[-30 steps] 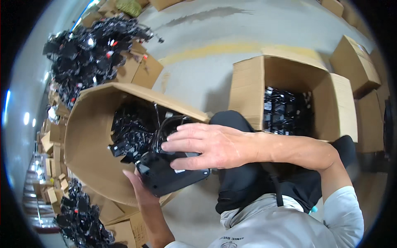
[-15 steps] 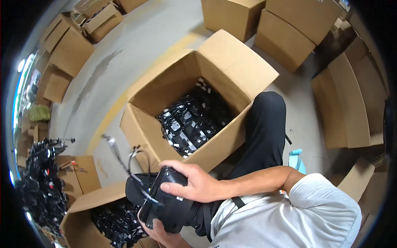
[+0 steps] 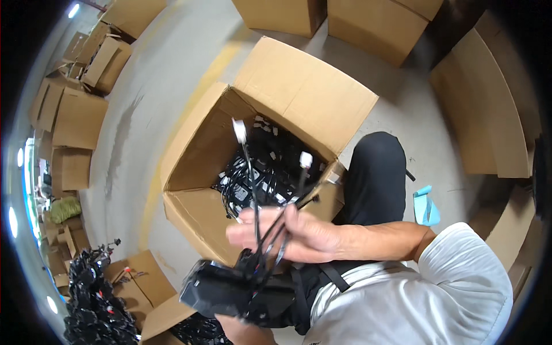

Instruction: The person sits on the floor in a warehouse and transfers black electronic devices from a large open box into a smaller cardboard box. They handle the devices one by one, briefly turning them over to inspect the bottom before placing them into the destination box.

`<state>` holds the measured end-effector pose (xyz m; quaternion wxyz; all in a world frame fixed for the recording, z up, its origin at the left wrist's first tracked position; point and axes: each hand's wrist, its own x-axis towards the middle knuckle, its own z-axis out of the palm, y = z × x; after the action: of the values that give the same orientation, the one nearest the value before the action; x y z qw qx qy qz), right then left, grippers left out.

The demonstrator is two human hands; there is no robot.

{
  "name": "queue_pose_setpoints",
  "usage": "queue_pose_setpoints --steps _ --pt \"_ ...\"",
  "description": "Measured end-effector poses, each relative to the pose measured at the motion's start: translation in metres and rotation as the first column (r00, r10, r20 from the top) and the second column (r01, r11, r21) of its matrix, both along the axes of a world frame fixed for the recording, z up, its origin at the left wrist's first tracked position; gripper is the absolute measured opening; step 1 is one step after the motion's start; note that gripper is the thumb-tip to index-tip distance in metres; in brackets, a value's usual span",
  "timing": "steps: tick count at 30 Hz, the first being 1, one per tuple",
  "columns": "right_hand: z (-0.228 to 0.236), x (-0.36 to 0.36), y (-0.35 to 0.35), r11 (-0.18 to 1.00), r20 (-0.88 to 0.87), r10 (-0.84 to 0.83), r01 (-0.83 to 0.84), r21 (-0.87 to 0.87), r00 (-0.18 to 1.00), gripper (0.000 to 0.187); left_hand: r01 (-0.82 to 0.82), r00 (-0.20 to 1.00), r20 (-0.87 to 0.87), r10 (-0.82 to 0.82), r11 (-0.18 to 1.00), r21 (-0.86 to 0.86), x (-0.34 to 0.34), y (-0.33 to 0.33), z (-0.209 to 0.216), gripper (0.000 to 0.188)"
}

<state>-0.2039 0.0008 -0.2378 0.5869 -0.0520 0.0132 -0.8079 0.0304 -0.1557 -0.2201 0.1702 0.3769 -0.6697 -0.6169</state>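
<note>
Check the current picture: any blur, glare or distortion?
Head view: blur smears the right hand and the upper white connector; head view: bright lights glare at the left rim; head view: fisheye distortion bows the large carton at right, and the corners fall black.

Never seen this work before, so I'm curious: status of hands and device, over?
Left hand at lower edge of black device. Right hand blurred behind cables, fingers extended. Exact holds unclear. Cables possibly in the way; open carton beyond.
</note>
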Motion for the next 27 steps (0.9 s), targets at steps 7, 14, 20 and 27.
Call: queue_pose_setpoints --steps 7,14,20,27 --pt "-0.012 -0.052 0.031 0.636 -0.682 -0.293 0.669 0.385 0.671 0.030 0.000 0.991 -0.120 0.066 0.878 0.479 -0.184 -0.048 -0.033 0.036" --pt "-0.030 -0.036 0.029 0.551 -0.879 0.252 0.686 0.474 0.405 0.087 0.015 0.992 -0.102 0.067 0.763 0.647 -0.332 -0.074 -0.232 0.038" --pt "-0.037 -0.037 0.041 0.636 -0.853 0.274 0.581 0.508 0.445 0.065 -0.195 0.981 0.050 0.188 0.932 0.305 -0.381 -0.050 -0.329 0.051" --pt "-0.033 -0.032 0.040 0.647 -0.888 0.207 0.624 0.439 0.411 0.042 -0.132 0.991 0.004 0.132 0.988 0.086 -0.387 -0.059 -0.364 0.065"
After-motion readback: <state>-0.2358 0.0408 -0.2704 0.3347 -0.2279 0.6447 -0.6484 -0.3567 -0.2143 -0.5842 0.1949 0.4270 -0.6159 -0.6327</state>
